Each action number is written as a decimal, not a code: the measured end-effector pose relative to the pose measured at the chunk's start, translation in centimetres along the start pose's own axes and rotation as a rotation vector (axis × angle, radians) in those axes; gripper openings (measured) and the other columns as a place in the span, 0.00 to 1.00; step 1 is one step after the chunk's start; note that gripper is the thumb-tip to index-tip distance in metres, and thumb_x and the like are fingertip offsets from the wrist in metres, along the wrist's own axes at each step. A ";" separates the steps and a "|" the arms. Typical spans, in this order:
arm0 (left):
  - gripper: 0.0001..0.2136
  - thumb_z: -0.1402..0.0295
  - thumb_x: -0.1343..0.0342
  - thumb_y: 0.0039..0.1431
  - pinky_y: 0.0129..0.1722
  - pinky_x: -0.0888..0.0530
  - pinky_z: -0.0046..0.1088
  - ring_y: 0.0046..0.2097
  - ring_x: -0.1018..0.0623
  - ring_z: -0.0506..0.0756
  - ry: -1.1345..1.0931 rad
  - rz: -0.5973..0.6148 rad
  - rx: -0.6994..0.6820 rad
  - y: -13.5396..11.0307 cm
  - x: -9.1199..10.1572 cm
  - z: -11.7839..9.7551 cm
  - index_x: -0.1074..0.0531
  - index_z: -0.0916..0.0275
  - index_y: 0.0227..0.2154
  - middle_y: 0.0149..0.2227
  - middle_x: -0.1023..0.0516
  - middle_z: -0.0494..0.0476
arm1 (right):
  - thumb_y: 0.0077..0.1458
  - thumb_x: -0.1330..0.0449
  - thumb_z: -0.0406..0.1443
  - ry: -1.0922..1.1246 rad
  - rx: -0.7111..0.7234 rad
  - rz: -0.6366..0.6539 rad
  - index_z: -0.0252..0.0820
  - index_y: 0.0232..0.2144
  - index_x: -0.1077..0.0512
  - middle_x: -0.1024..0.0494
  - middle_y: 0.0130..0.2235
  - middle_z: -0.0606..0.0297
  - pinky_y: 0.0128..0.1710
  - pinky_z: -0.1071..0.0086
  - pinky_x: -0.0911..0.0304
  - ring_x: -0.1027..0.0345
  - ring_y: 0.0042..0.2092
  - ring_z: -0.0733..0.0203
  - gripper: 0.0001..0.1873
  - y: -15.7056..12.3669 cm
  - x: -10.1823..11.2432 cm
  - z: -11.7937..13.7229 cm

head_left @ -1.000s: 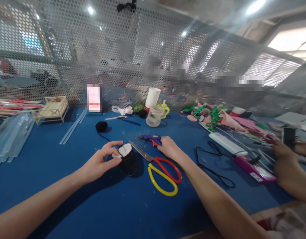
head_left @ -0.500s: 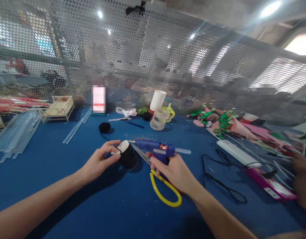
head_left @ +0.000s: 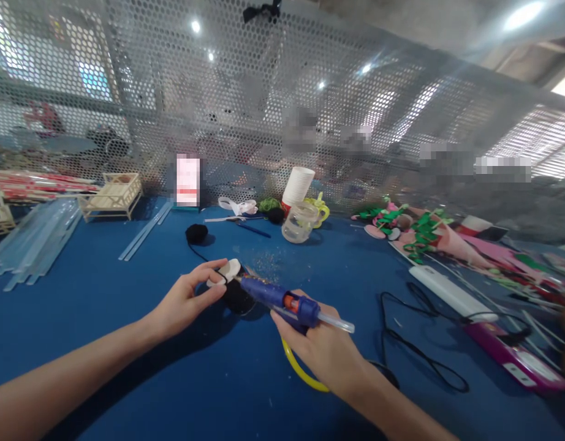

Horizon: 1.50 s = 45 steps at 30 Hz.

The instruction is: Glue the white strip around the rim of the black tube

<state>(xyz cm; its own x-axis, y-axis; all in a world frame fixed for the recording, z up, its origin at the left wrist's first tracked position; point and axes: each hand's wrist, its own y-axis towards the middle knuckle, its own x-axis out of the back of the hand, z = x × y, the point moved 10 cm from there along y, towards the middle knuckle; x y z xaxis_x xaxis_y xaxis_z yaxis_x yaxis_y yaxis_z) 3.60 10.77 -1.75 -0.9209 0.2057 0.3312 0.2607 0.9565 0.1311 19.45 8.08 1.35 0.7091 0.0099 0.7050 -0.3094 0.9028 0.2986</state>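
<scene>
My left hand (head_left: 188, 300) is closed at the rim of a small cup wrapped in black yarn (head_left: 239, 298), its white end (head_left: 230, 268) tilted up. A black strand runs from the cup to a yarn ball (head_left: 197, 233) behind it. In my right hand (head_left: 322, 343) is a blue hot glue gun (head_left: 268, 293), a clear glue stick (head_left: 336, 323) poking from its back. The nozzle is at the cup's upper edge; whether it touches, I cannot tell. Below that hand shows the yellow handle of scissors (head_left: 301, 370), their blades mostly hidden.
Stacked paper cups (head_left: 298, 185) and a clear plastic cup (head_left: 299, 223) stand at the back. Clear glue sticks (head_left: 38, 239) and a small bamboo rack (head_left: 112, 197) lie left. A magenta power strip (head_left: 512, 355), black cable (head_left: 424, 349) and craft flowers (head_left: 420, 236) are right.
My right hand has turned the glue gun, bringing its nozzle down onto or close to the cup's edge. The gun and hand now cover more of the scissors. The view has shifted slightly left.
</scene>
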 end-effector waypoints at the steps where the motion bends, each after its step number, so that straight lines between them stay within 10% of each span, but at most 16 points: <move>1: 0.09 0.62 0.49 0.53 0.55 0.46 0.45 0.55 0.37 0.62 -0.004 -0.002 0.005 -0.1 0.0 0.0 0.35 0.63 0.25 0.56 0.39 0.63 | 0.48 0.48 0.34 -0.005 0.010 0.000 0.42 0.27 0.32 0.28 0.23 0.66 0.23 0.72 0.39 0.34 0.23 0.63 0.05 -0.1 -0.2 -0.1; 45: 0.14 0.55 0.48 0.49 0.53 0.43 0.45 0.55 0.37 0.65 -0.056 0.033 0.035 -0.1 0.0 0.1 0.35 0.62 0.23 0.57 0.40 0.63 | 0.48 0.47 0.34 -0.028 0.036 -0.013 0.43 0.24 0.34 0.31 0.19 0.69 0.20 0.74 0.40 0.37 0.19 0.65 0.04 -0.1 -0.7 -0.1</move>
<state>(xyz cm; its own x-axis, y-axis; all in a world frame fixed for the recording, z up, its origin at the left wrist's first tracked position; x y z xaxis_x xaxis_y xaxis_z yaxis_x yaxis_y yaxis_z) 3.53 10.68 -1.89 -0.9269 0.2477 0.2818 0.2819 0.9554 0.0875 19.09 8.02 0.75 0.6956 -0.0141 0.7183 -0.3233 0.8867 0.3306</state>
